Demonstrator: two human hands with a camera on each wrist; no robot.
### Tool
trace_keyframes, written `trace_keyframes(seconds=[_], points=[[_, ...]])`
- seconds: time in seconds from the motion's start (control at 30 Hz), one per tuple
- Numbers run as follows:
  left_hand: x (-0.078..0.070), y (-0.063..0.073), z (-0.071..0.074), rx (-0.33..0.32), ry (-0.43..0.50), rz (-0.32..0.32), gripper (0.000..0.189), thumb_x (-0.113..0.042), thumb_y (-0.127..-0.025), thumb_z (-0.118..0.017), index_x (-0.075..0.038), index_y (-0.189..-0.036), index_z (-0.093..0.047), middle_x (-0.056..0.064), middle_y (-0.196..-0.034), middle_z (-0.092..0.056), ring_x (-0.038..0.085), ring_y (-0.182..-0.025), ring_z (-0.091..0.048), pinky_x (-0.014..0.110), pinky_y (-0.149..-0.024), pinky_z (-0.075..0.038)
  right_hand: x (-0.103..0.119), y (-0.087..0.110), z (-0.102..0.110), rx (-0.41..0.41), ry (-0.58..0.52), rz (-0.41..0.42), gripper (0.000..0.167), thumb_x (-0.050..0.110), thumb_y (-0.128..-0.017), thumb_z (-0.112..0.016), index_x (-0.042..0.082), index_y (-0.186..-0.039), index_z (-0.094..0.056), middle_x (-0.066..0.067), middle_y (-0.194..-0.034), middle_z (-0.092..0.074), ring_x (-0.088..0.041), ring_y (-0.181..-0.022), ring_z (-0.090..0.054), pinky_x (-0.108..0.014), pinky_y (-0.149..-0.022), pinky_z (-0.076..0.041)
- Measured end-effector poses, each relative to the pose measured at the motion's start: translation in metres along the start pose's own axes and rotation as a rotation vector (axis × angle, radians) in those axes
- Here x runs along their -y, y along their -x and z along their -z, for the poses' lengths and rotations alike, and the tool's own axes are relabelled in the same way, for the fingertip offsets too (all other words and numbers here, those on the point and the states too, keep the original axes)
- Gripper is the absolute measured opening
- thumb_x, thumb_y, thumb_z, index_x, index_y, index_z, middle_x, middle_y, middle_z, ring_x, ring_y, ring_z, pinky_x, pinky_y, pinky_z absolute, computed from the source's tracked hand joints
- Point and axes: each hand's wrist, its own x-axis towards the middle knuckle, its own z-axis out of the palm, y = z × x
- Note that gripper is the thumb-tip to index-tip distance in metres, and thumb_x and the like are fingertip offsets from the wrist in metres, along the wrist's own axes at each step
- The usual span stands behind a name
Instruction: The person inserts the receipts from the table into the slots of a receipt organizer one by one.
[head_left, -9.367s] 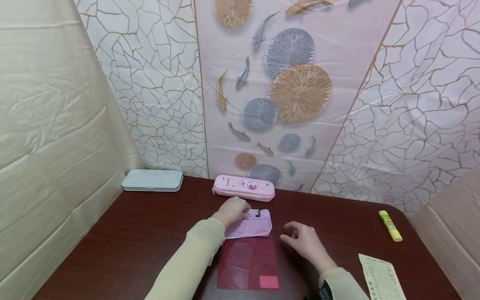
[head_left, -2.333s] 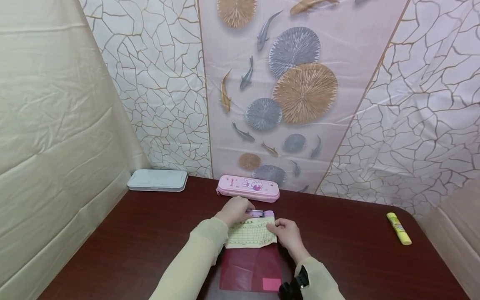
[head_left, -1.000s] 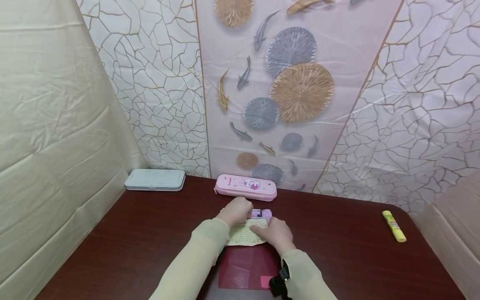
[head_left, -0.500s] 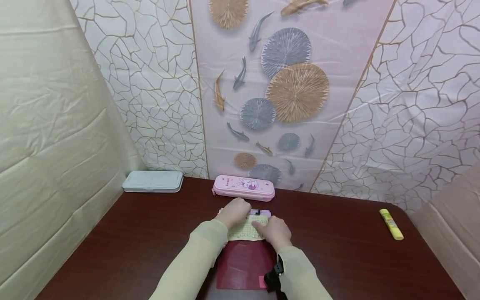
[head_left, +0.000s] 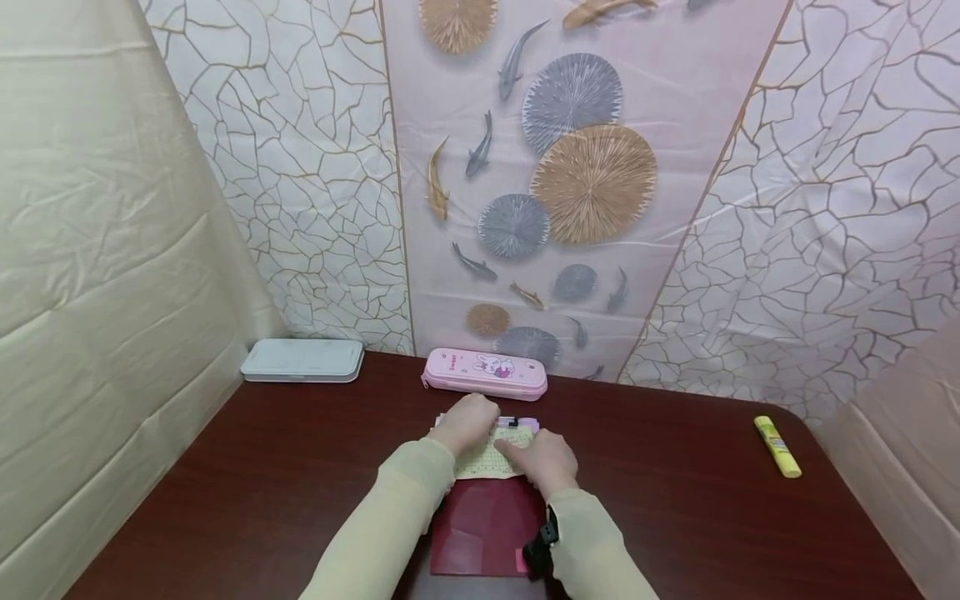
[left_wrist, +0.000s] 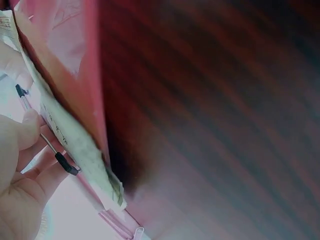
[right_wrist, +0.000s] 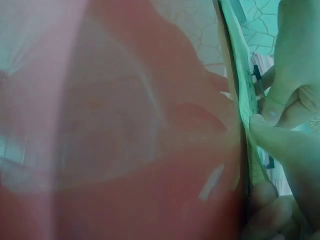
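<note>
A red translucent folder (head_left: 480, 525) lies in front of me, with a metal clip at its far end. My left hand (head_left: 467, 423) holds that clip, its thumb on the thin metal bar (left_wrist: 49, 144) with black ends. Lilac printed slips (head_left: 530, 423) show under the clip. Over them lies a yellow printed slip (head_left: 483, 464), its far edge up against the clip. My right hand (head_left: 547, 462) pinches the slip's right side, thumb on top, fingers beneath. In the right wrist view the red sheet (right_wrist: 125, 165) fills most of the picture, beside the slip's edge (right_wrist: 244, 100).
Behind the folder stands a pink rabbit-print pencil case (head_left: 487, 372). A pale grey case (head_left: 302, 360) sits at the back left. At the far right lies a yellow glue stick (head_left: 777, 447). Patterned cloth (head_left: 592, 183) hangs behind the dark wood table (head_left: 675, 500).
The yellow slip, earlier at the table's right, now lies over the lilac slips. My right hand brought it and has since slid it farther toward the clip. My left hand stays at the clip.
</note>
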Motion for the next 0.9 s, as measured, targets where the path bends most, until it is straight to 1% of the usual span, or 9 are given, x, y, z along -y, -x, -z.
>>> trace_keyframes(seconds=[0.13, 0.2, 0.37, 0.57, 0.7, 0.77, 0.8, 0.83, 0.9], points=[[0.001, 0.001, 0.002, -0.016, -0.010, -0.007, 0.020, -0.004, -0.079, -0.062, -0.015, -0.063, -0.060, 0.000, -0.072, -0.067, 0.019, -0.075, -0.065, 0.030, -0.075, -0.052, 0.004, -0.003, 0.000, -0.002, 0.008, -0.024, 0.061, 0.064, -0.075, -0.065, 0.004, -0.087, -0.066, -0.006, -0.066, -0.059, -0.019, -0.059, -0.053, -0.032, -0.047, -0.039], [0.001, 0.002, 0.003, -0.036, -0.021, -0.016, 0.019, -0.003, -0.079, -0.061, -0.015, -0.063, -0.061, 0.000, -0.072, -0.068, 0.020, -0.074, -0.064, 0.030, -0.075, -0.052, 0.005, -0.004, 0.000, -0.010, 0.018, -0.033, 0.061, 0.064, -0.075, -0.065, 0.004, -0.087, -0.066, -0.008, -0.069, -0.062, -0.019, -0.060, -0.054, -0.033, -0.047, -0.041], [-0.001, 0.003, 0.004, -0.067, -0.039, -0.034, 0.020, -0.003, -0.077, -0.061, -0.015, -0.061, -0.061, -0.001, -0.067, -0.066, 0.019, -0.069, -0.064, 0.030, -0.071, -0.052, 0.006, -0.007, -0.001, -0.035, 0.055, -0.041, 0.069, 0.066, -0.075, -0.063, 0.001, -0.099, -0.068, -0.015, -0.085, -0.067, -0.021, -0.067, -0.058, -0.037, -0.049, -0.046], [-0.001, -0.002, -0.004, -0.058, -0.044, -0.068, 0.029, -0.004, -0.072, -0.064, -0.019, -0.050, -0.053, -0.008, -0.056, -0.059, 0.013, -0.061, -0.059, 0.027, -0.067, -0.051, 0.004, -0.008, -0.002, -0.037, 0.060, -0.056, 0.073, 0.068, -0.075, -0.061, 0.001, -0.102, -0.068, -0.015, -0.084, -0.066, -0.022, -0.067, -0.058, -0.036, -0.048, -0.045], [0.000, -0.002, -0.004, -0.070, 0.004, -0.057, 0.030, -0.004, -0.070, -0.064, -0.018, -0.048, -0.048, -0.007, -0.053, -0.053, 0.013, -0.056, -0.052, 0.028, -0.063, -0.050, 0.004, -0.007, -0.001, -0.040, 0.058, -0.037, 0.072, 0.066, -0.076, -0.061, 0.000, -0.104, -0.067, -0.016, -0.089, -0.067, -0.023, -0.071, -0.060, -0.039, -0.051, -0.048], [0.002, -0.001, -0.003, -0.075, 0.044, -0.051, 0.030, -0.003, -0.070, -0.064, -0.016, -0.049, -0.047, -0.006, -0.052, -0.051, 0.014, -0.054, -0.048, 0.029, -0.061, -0.049, 0.003, -0.005, 0.000, -0.040, 0.045, -0.011, 0.067, 0.063, -0.078, -0.062, 0.000, -0.098, -0.068, -0.017, -0.085, -0.068, -0.023, -0.068, -0.061, -0.038, -0.052, -0.048], [0.005, -0.003, -0.009, -0.099, 0.068, -0.062, 0.029, -0.004, -0.070, -0.064, -0.017, -0.050, -0.047, -0.006, -0.052, -0.049, 0.013, -0.053, -0.046, 0.029, -0.058, -0.048, 0.002, -0.003, 0.000, -0.037, 0.035, 0.004, 0.062, 0.061, -0.079, -0.063, 0.000, -0.091, -0.069, -0.016, -0.080, -0.068, -0.023, -0.065, -0.061, -0.037, -0.050, -0.048], [0.006, -0.002, -0.008, -0.096, 0.088, -0.062, 0.028, -0.005, -0.070, -0.065, -0.017, -0.051, -0.048, -0.006, -0.053, -0.049, 0.013, -0.053, -0.045, 0.028, -0.057, -0.047, 0.002, -0.002, 0.001, -0.032, 0.019, 0.018, 0.057, 0.057, -0.079, -0.064, 0.001, -0.085, -0.068, -0.015, -0.074, -0.067, -0.022, -0.060, -0.061, -0.035, -0.048, -0.047], [0.007, -0.001, -0.007, -0.081, 0.132, -0.058, 0.025, -0.007, -0.071, -0.069, -0.016, -0.054, -0.054, -0.006, -0.055, -0.053, 0.012, -0.055, -0.049, 0.027, -0.058, -0.048, 0.000, 0.002, 0.002, -0.017, -0.020, 0.045, 0.048, 0.051, -0.081, -0.066, 0.004, -0.073, -0.063, -0.011, -0.059, -0.062, -0.019, -0.049, -0.057, -0.031, -0.043, -0.043]])
